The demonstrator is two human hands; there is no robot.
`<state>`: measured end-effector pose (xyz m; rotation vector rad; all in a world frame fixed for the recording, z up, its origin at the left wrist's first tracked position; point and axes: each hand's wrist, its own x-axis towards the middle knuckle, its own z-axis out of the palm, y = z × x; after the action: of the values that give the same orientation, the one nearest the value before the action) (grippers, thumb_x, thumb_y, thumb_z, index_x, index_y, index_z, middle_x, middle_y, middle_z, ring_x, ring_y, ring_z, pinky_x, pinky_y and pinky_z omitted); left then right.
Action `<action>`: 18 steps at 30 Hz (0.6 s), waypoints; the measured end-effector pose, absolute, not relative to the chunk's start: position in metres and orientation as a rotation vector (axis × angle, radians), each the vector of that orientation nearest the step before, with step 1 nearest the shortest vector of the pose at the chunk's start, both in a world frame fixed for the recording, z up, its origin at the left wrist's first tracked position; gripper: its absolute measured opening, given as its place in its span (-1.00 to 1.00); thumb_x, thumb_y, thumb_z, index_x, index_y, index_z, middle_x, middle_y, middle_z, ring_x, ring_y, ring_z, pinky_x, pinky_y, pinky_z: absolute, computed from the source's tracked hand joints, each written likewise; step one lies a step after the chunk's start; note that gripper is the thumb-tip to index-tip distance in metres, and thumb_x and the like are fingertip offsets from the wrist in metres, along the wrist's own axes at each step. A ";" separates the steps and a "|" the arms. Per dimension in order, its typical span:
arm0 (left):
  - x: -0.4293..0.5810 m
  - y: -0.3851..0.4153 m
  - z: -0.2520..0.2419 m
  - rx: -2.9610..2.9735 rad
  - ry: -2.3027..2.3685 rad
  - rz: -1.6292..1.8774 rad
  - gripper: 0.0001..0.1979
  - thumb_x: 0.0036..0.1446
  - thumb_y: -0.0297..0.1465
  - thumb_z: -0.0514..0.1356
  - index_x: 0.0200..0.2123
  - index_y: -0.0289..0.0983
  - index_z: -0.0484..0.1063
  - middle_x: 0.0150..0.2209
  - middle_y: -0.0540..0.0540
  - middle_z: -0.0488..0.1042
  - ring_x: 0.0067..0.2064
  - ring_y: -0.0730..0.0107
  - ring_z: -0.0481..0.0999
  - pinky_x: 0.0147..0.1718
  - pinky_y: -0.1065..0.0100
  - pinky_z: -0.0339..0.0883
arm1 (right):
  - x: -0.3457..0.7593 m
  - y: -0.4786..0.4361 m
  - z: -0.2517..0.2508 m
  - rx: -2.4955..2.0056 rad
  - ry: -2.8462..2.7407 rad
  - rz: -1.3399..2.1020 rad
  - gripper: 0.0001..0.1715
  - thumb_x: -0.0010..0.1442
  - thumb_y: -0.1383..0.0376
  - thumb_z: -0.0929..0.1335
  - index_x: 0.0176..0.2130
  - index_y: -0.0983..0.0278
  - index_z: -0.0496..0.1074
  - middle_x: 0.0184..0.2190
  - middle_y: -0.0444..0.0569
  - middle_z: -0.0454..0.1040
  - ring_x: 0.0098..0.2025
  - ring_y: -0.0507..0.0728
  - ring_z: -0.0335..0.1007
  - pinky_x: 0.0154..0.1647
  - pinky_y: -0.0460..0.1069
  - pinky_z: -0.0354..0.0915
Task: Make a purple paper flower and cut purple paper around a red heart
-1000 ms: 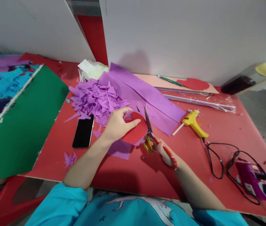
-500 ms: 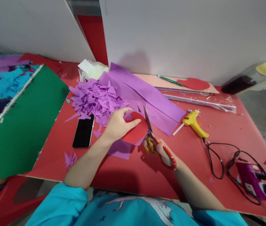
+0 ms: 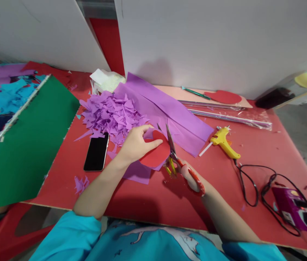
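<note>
My left hand (image 3: 136, 144) pinches a red heart-shaped paper piece (image 3: 156, 154) laid over purple paper, thumb on top. My right hand (image 3: 186, 174) is closed around the handles of a pair of scissors (image 3: 172, 146) with red and yellow grips. The blades are parted, at the right edge of the red piece, and point away from me. A purple paper scrap (image 3: 138, 173) lies on the table below my left hand. Beyond both hands are a heap of purple cuttings (image 3: 112, 114) and long purple paper sheets (image 3: 167, 108).
A phone (image 3: 96, 154) lies left of my left forearm on the red table (image 3: 142, 203). To the right are a yellow glue gun (image 3: 224, 142), its looping cable and a purple power box (image 3: 292, 208). A green board (image 3: 31, 141) covers the left side. A green pen-like tool (image 3: 197, 93) lies at the back.
The red heart piece has turned and shifted slightly in my left hand. The scissor blades are a little wider apart; both arms stay almost in place.
</note>
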<state>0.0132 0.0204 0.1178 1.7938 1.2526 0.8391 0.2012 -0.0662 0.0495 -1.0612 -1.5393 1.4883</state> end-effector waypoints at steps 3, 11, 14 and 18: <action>0.014 0.020 0.118 1.781 1.244 0.844 -0.86 -0.09 -0.38 0.28 -0.42 -0.30 0.40 -0.45 0.02 0.50 -0.40 0.41 0.47 -0.40 0.39 0.34 | 0.201 -0.066 0.051 -1.043 -1.535 1.528 -0.23 0.10 -0.29 0.02 -0.24 0.27 0.32 -0.45 -0.08 0.21 -0.51 0.02 0.03 -0.47 -0.01 0.17; 0.015 0.019 0.119 1.737 1.210 0.864 -0.88 -0.08 -0.41 0.27 -0.44 -0.29 0.40 -0.46 0.03 0.50 -0.41 0.43 0.48 -0.41 0.41 0.33 | 0.198 -0.067 0.054 -1.065 -1.534 1.534 -0.25 0.08 -0.31 0.01 -0.34 0.25 0.23 -0.54 -0.15 0.12 -0.56 0.01 -0.01 -0.52 -0.02 0.04; 0.014 0.019 0.119 1.735 1.221 0.859 -0.87 -0.09 -0.40 0.28 -0.44 -0.30 0.39 -0.46 0.03 0.50 -0.40 0.41 0.48 -0.40 0.40 0.34 | 0.198 -0.066 0.056 -1.043 -1.527 1.548 -0.28 0.08 -0.31 0.01 -0.38 0.24 0.19 -0.56 -0.18 0.08 -0.59 0.00 -0.05 -0.55 -0.02 -0.01; 0.014 0.019 0.120 1.739 1.243 0.834 -0.85 -0.10 -0.38 0.28 -0.43 -0.30 0.40 -0.45 0.00 0.50 -0.40 0.38 0.48 -0.39 0.36 0.34 | 0.199 -0.065 0.056 -1.033 -1.567 1.538 -0.29 0.09 -0.30 0.00 -0.44 0.24 0.16 -0.56 -0.17 0.08 -0.58 -0.01 -0.06 -0.55 -0.03 -0.02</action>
<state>0.0135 0.0192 0.1198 1.7392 1.2426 0.8338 0.1994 -0.0652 0.0561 -1.0334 -1.5672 1.5381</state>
